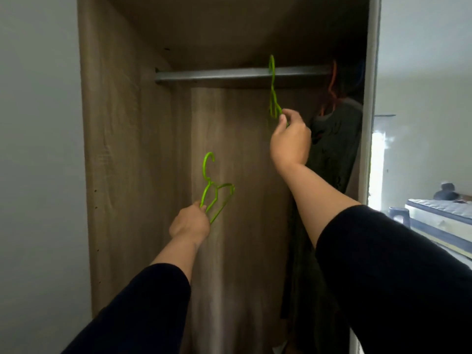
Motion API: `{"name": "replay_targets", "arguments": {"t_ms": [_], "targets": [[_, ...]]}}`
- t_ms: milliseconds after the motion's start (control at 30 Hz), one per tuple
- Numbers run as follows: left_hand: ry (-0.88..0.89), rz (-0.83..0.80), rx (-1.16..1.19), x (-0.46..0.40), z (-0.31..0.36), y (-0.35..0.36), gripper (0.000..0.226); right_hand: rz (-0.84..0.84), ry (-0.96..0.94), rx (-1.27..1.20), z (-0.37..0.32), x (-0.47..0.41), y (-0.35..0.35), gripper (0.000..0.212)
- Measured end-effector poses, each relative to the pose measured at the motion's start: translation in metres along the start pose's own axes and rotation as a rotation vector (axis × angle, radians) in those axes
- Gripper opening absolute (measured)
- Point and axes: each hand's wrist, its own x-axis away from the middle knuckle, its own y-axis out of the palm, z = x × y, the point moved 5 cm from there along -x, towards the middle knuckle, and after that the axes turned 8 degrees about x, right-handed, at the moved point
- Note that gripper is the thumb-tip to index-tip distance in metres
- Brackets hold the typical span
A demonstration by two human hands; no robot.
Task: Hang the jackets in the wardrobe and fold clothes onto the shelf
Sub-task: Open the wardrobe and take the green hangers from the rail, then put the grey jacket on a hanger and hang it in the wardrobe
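Reaching up at 1 o'clock, right hand (290, 139) pinches the green hanger (273, 98) hooked on the rail (229, 75), probably to lift it off. Left hand (190, 223) grips a spare hanger (217, 192) at 7 o'clock. Dark jacket (334, 144) hangs at 2 o'clock.

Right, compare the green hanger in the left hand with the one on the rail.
The left hand grips its green hanger off the rail, hook free; the other green hanger hooks over the metal rail, its lower part pinched by the right hand. The first shows broadside, the second edge-on. Both look alike and carry nothing.
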Motion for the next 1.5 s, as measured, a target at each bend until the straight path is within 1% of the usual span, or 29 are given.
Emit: {"name": "replay_targets", "arguments": {"t_ms": [100,267,400,500,567,633,700,733,767,800,833,867,900,967,1000,1033,1067,1100,1133,1200,1233,1300,1333,1367,1400,1433,1500], "targets": [[0.012,0.017,-0.017,0.001,0.000,-0.006,0.035,-0.052,0.054,-0.003,-0.003,-0.011,0.004,0.032],[0.017,0.023,-0.035,0.008,-0.005,-0.012,0.034,-0.128,0.074,-0.029,-0.012,-0.020,0.009,0.034],[-0.013,0.023,-0.018,0.013,-0.008,-0.016,0.035,-0.221,0.151,-0.021,-0.016,-0.027,0.011,0.035],[-0.026,0.026,0.007,0.017,-0.007,-0.020,0.035,-0.290,0.203,-0.102,-0.011,-0.021,0.021,0.041],[-0.022,0.039,0.023,0.018,-0.005,-0.022,0.035,-0.273,0.165,-0.108,-0.003,-0.010,0.024,0.048],[-0.029,0.050,0.034,0.020,-0.005,-0.024,0.035,-0.213,0.140,-0.052,0.008,0.010,0.026,0.060],[-0.054,0.054,0.026,0.026,-0.009,-0.022,0.036,-0.213,0.252,-0.027,0.026,0.042,0.031,0.081],[-0.048,0.055,0.023,0.027,-0.006,-0.021,0.036,-0.258,0.338,-0.004,0.037,0.059,0.036,0.090],[-0.051,0.043,0.015,0.030,-0.008,-0.017,0.036,-0.354,0.431,0.024,0.051,0.077,0.046,0.095],[-0.049,0.029,0.004,0.034,-0.009,-0.012,0.035,-0.475,0.507,0.033,0.061,0.097,0.055,0.094],[-0.035,0.020,0.004,0.036,-0.008,-0.008,0.034,-0.625,0.529,0.007,0.066,0.112,0.063,0.087],[-0.043,0.004,-0.006,0.040,-0.012,-0.003,0.034,-0.819,0.521,-0.039,0.066,0.129,0.075,0.075],[-0.051,-0.008,-0.011,0.044,-0.017,0.003,0.033,-0.970,0.516,-0.095,0.062,0.145,0.081,0.063],[-0.041,-0.024,-0.035,0.053,-0.020,0.013,0.033,-1.117,0.496,-0.167,0.054,0.161,0.088,0.048],[-0.055,-0.036,-0.043,0.062,-0.025,0.017,0.032,-1.138,0.499,-0.175,0.052,0.169,0.093,0.043],[-0.033,-0.058,-0.037,0.064,-0.023,0.022,0.032,-1.099,0.494,-0.170,0.051,0.167,0.098,0.039],[-0.051,-0.068,-0.048,0.074,-0.025,0.025,0.032,-1.084,0.499,-0.173,0.054,0.172,0.103,0.036],[-0.078,-0.085,-0.056,0.085,-0.030,0.027,0.031,-1.040,0.520,-0.175,0.056,0.178,0.107,0.036],[-0.057,-0.117,-0.059,0.087,-0.027,0.032,0.032,-0.977,0.534,-0.178,0.060,0.175,0.109,0.037],[-0.096,-0.171,-0.044,0.115,-0.027,0.033,0.036,-1.024,0.510,-0.137,0.068,0.190,0.111,0.025],[-0.078,-0.219,-0.018,0.116,-0.024,0.037,0.039,-1.018,0.489,-0.098,0.072,0.190,0.111,0.020],[-0.166,-0.239,0.002,0.148,-0.028,0.034,0.042,-1.098,0.452,-0.082,0.077,0.207,0.101,0.016],[-0.148,-0.220,-0.007,0.146,-0.031,0.033,0.042,-1.086,0.429,-0.062,0.078,0.205,0.098,0.022],[-0.189,-0.174,-0.011,0.162,-0.036,0.029,0.042,-1.134,0.395,-0.039,0.083,0.214,0.088,0.033],[-0.235,-0.133,-0.029,0.181,-0.042,0.025,0.043,-1.176,0.342,-0.003,0.084,0.224,0.075,0.040],[-0.216,-0.103,-0.058,0.179,-0.047,0.020,0.044,-1.191,0.296,0.033,0.082,0.225,0.070,0.042],[-0.263,-0.057,-0.090,0.221,-0.051,0.018,0.046,-1.302,0.227,0.021,0.087,0.249,0.049,0.039]]}}
